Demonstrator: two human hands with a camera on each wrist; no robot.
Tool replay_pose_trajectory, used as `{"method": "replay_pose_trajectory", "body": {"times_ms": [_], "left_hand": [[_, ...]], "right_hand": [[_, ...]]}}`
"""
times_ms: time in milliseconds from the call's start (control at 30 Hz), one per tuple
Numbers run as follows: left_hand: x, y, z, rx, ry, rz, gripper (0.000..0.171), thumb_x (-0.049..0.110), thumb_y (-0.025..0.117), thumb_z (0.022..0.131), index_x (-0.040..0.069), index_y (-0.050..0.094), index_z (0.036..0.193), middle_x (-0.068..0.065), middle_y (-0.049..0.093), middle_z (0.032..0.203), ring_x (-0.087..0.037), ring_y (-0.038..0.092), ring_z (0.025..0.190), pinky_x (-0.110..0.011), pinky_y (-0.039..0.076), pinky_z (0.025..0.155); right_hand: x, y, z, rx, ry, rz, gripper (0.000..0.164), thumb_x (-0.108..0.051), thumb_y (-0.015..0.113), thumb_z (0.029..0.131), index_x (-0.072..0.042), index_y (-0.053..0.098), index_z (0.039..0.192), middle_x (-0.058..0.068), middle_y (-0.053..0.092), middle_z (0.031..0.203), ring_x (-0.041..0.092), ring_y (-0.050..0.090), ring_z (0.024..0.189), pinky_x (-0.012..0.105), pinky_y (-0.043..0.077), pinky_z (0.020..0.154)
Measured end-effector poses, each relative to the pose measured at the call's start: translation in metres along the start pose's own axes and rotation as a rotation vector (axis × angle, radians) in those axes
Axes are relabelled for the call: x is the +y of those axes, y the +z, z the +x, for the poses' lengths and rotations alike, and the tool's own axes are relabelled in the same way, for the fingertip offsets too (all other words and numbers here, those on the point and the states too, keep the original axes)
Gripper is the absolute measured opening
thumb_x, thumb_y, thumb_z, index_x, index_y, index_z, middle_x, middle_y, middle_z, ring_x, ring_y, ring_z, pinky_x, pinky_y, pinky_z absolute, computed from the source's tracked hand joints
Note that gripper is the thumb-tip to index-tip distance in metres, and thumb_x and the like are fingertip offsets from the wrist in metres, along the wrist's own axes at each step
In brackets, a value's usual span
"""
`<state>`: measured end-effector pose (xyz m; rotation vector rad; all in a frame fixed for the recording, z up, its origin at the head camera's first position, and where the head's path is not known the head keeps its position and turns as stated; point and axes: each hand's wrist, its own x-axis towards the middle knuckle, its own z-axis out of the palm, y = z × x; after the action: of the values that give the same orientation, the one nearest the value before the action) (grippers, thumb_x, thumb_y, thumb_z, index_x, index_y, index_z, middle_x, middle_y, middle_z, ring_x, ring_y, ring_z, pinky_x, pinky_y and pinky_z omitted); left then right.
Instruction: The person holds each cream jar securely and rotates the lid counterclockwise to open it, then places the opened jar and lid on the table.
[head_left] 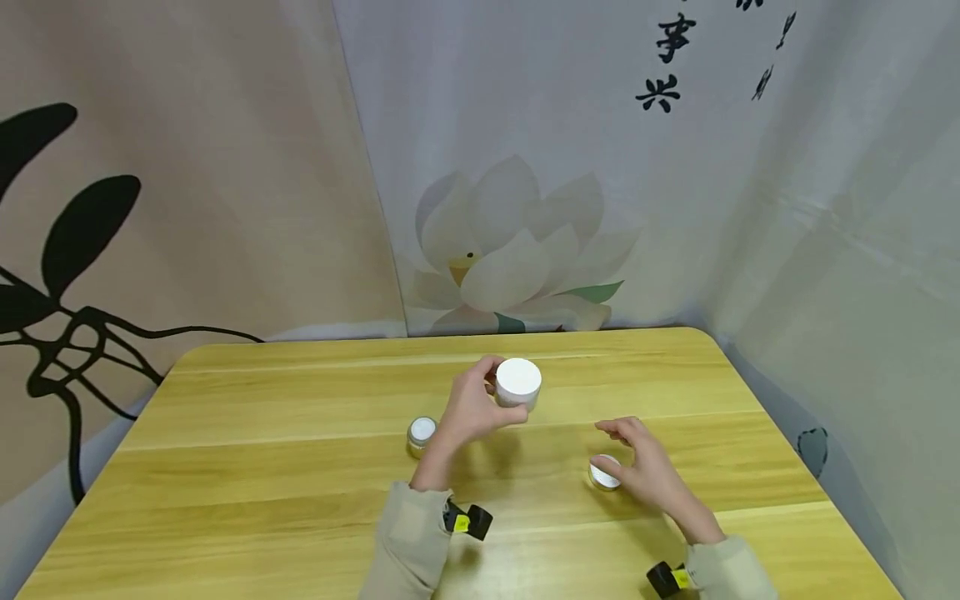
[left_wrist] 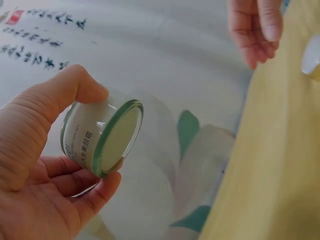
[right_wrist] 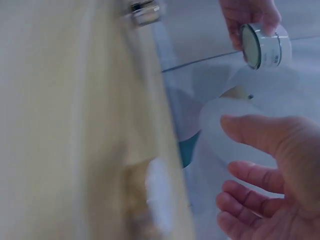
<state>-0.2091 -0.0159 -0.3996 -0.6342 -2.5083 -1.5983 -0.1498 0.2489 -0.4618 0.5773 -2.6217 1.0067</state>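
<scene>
In front of you, a yellow wood-grain table (head_left: 262,467) bears a small round white-lidded left jar (head_left: 422,431) and a similar white-lidded right jar (head_left: 605,478).

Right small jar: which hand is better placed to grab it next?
Probably the right. The right hand is empty, fingers loosely curved, close to that small jar. The left hand is farther off and already grips the big jar.

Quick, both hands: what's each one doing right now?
Left hand: holding the larger white jar between thumb and fingers, off the table.
Right hand: open, holding nothing, near a small white-lidded jar.
</scene>
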Motion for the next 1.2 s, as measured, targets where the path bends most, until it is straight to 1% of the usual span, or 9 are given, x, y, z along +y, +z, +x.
{"method": "replay_pose_trajectory", "body": {"times_ms": [133,300,467,567,767,867,967,1100,1200], "left_hand": [[0.01,-0.007,-0.002,0.051,0.032,-0.024,0.051,0.011,0.076,0.064,-0.001,0.058,0.11,-0.006,0.06,0.093,-0.018,0.052,0.084,-0.032,0.049,0.072],[0.025,-0.015,-0.001,0.117,0.101,-0.038,0.049,0.012,0.078,0.064,0.0,0.061,0.109,-0.007,0.062,0.091,-0.017,0.055,0.083,-0.028,0.049,0.069],[0.037,-0.025,0.0,0.18,0.162,-0.022,0.048,0.014,0.08,0.063,-0.001,0.062,0.106,-0.007,0.064,0.088,-0.018,0.057,0.08,-0.029,0.05,0.067],[0.041,-0.029,0.001,0.193,0.172,-0.003,0.048,0.014,0.08,0.062,-0.001,0.062,0.104,-0.007,0.063,0.087,-0.017,0.056,0.078,-0.028,0.05,0.067],[0.045,-0.033,0.002,0.199,0.188,0.025,0.048,0.015,0.081,0.062,-0.001,0.063,0.104,-0.007,0.064,0.086,-0.016,0.057,0.077,-0.027,0.05,0.067],[0.047,-0.035,0.003,0.201,0.194,0.027,0.048,0.016,0.081,0.063,-0.002,0.063,0.104,-0.008,0.064,0.087,-0.016,0.058,0.077,-0.028,0.051,0.067],[0.049,-0.036,0.003,0.202,0.199,0.031,0.049,0.017,0.081,0.063,-0.002,0.063,0.105,-0.007,0.064,0.087,-0.016,0.058,0.076,-0.028,0.051,0.067],[0.051,-0.036,0.003,0.206,0.209,0.037,0.047,0.017,0.081,0.064,-0.001,0.064,0.103,-0.007,0.064,0.085,-0.015,0.058,0.074,-0.026,0.051,0.065],[0.051,-0.036,0.002,0.206,0.214,0.032,0.046,0.015,0.081,0.063,-0.002,0.064,0.102,-0.008,0.064,0.084,-0.016,0.058,0.074,-0.025,0.051,0.064]], "right_hand": [[-0.016,-0.009,0.016,0.05,-0.044,0.015,0.039,-0.004,0.076,0.075,-0.001,0.061,0.111,0.01,0.059,0.105,0.027,0.057,0.092,0.044,0.05,0.079],[-0.037,-0.019,0.037,0.092,-0.085,0.04,0.038,-0.005,0.075,0.076,-0.003,0.062,0.111,0.009,0.06,0.105,0.023,0.056,0.094,0.044,0.05,0.08],[-0.06,-0.025,0.058,0.102,-0.138,0.072,0.034,-0.006,0.073,0.079,-0.005,0.062,0.111,0.007,0.061,0.105,0.016,0.054,0.093,0.042,0.05,0.08],[-0.073,-0.029,0.069,0.113,-0.157,0.092,0.031,-0.006,0.071,0.081,-0.005,0.063,0.111,0.005,0.061,0.105,0.015,0.053,0.093,0.039,0.05,0.081],[-0.095,-0.033,0.086,0.113,-0.183,0.134,0.029,-0.007,0.069,0.083,-0.003,0.063,0.111,0.006,0.06,0.107,0.023,0.055,0.095,0.038,0.049,0.082],[-0.104,-0.033,0.095,0.105,-0.174,0.162,0.029,-0.009,0.068,0.085,-0.003,0.062,0.113,0.008,0.06,0.109,0.022,0.054,0.096,0.04,0.048,0.084],[-0.113,-0.033,0.102,0.107,-0.138,0.202,0.031,-0.011,0.069,0.084,-0.002,0.062,0.113,0.012,0.059,0.11,0.021,0.053,0.097,0.042,0.047,0.087],[-0.124,-0.032,0.111,0.103,-0.066,0.218,0.035,-0.017,0.074,0.08,-0.004,0.063,0.111,0.01,0.059,0.107,0.019,0.054,0.097,0.044,0.046,0.09],[-0.131,-0.028,0.117,0.099,-0.045,0.199,0.037,-0.02,0.079,0.075,-0.005,0.065,0.106,0.006,0.06,0.102,0.019,0.055,0.096,0.043,0.046,0.089]]}}
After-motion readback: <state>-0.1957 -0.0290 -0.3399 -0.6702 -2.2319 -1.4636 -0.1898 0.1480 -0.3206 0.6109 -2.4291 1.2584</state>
